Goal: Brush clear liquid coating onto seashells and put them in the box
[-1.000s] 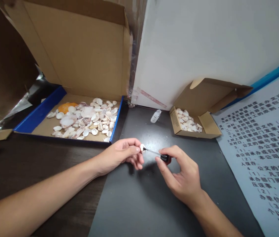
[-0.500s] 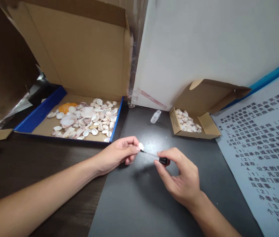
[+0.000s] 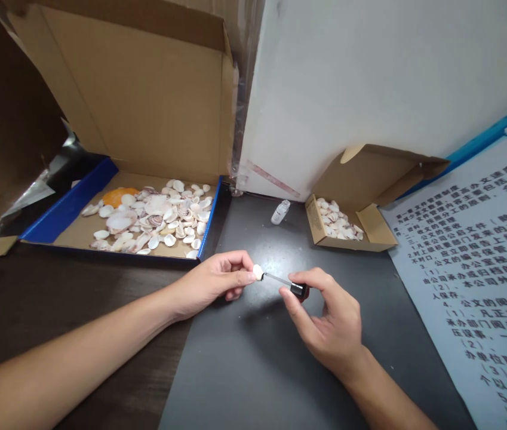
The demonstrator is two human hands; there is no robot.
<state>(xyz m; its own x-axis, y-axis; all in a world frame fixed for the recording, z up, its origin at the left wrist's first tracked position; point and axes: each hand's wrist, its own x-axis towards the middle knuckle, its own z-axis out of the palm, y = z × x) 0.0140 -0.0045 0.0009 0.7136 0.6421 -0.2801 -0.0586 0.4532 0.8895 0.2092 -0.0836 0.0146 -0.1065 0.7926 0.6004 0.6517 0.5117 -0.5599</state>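
Observation:
My left hand (image 3: 229, 276) pinches a small white seashell (image 3: 258, 272) between thumb and forefinger. In my right hand (image 3: 327, 316) is an applicator brush with a black cap (image 3: 298, 290), held by the cap between thumb and fingers. Its thin, pale stem (image 3: 277, 279) points left, and its dark tip is at the shell's lower right edge; whether it touches there I cannot tell. Beyond the hands, a small clear glass bottle (image 3: 280, 212) stands uncapped on the dark grey mat (image 3: 235, 370).
An open blue-edged cardboard box (image 3: 67, 209) at the left holds many seashells and one orange shell (image 3: 120, 196). A smaller open carton (image 3: 347, 243) with white shells (image 3: 337, 220) stands at the right. Beside it lies a large sheet printed with Chinese text (image 3: 472, 269). A white panel (image 3: 369, 77) rises behind.
The brush tip has shifted slightly right, along the shell's lower edge, and the shell has turned a little in my left fingers. The whole view has moved slightly.

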